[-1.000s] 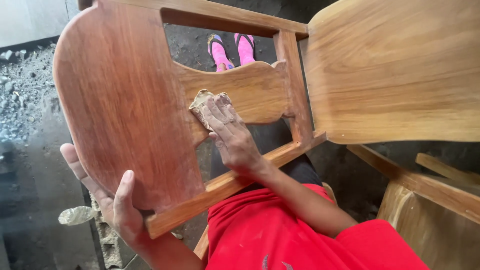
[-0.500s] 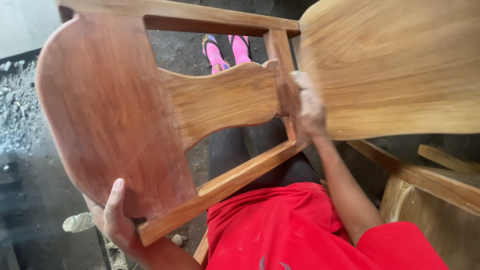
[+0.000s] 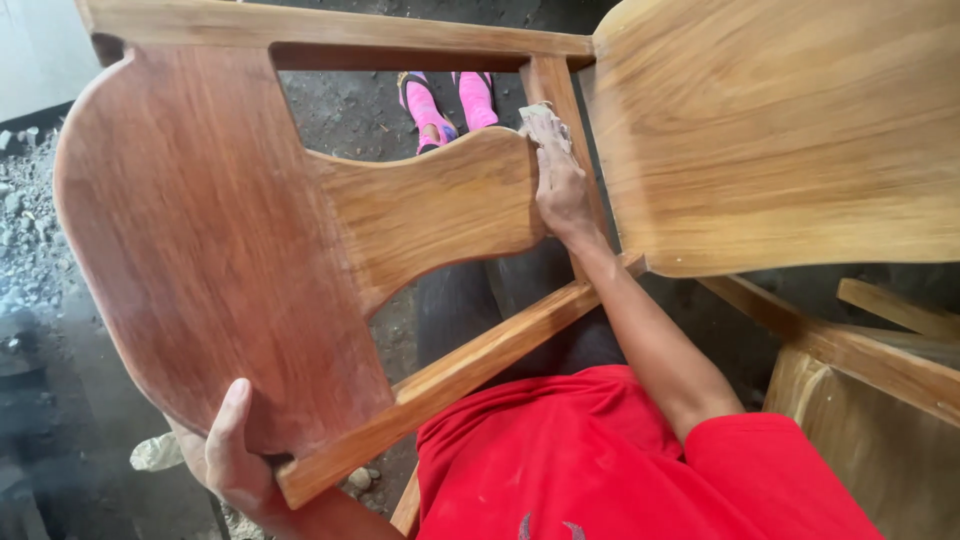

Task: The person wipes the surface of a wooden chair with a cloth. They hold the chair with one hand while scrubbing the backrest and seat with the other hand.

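A brown wooden chair (image 3: 200,250) lies tipped across my lap, its carved backrest toward me and its seat (image 3: 780,130) at the upper right. My left hand (image 3: 235,460) grips the lower edge of the backrest's top rail, thumb on the face. My right hand (image 3: 558,175) presses a small piece of sandpaper (image 3: 535,118) flat against the upright rail where the splat meets the seat. My red shirt (image 3: 600,470) fills the bottom of the view.
My feet in pink sandals (image 3: 450,100) rest on dark dirt ground seen through the backrest gap. Another wooden chair part (image 3: 880,370) stands at the lower right. Grey gravel (image 3: 25,220) lies at the left, with a crumpled pale scrap (image 3: 155,452) near my left hand.
My right hand slid with the sandpaper from the middle of the splat rightward and up onto the upright rail. The chair shifted slightly; my left hand kept its hold.
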